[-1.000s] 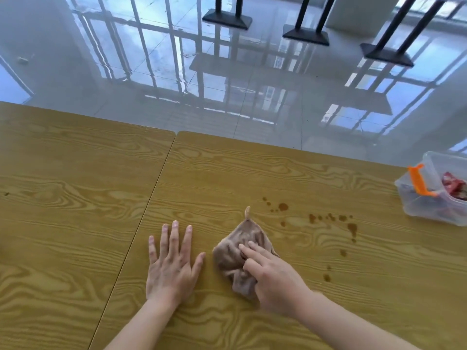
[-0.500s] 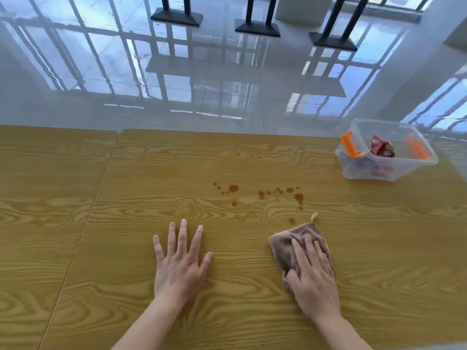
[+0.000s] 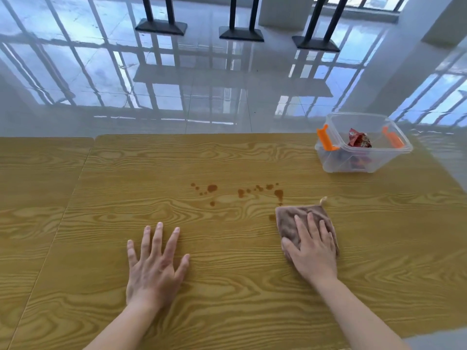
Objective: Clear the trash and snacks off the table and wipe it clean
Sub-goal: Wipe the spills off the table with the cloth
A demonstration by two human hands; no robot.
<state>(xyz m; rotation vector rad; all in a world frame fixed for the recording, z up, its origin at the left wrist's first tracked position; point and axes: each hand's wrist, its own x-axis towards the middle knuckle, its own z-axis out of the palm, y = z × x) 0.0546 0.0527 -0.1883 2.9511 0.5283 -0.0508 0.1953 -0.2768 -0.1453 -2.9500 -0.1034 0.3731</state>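
A brown cloth (image 3: 290, 221) lies flat on the wooden table (image 3: 227, 157). My right hand (image 3: 313, 251) presses down on the cloth with its fingers spread over it. Brown liquid spots (image 3: 240, 192) are scattered just beyond the cloth and to its left; one small spot (image 3: 271, 217) touches the cloth's left edge. My left hand (image 3: 154, 266) rests flat on the table, fingers apart, holding nothing. A clear plastic bin (image 3: 341, 160) with orange latches stands at the far right and holds a red snack packet (image 3: 358, 141).
A second wooden table (image 3: 38, 198) butts against the left side, with a seam between them. Beyond the far edge is glossy tiled floor with three black table bases (image 3: 241, 34). The table's right edge runs just past the bin.
My right hand has slid the cloth rightward from beside my left hand to just below the right spots. The view has shifted right, bringing the whole bin into sight. My left hand stays flat.
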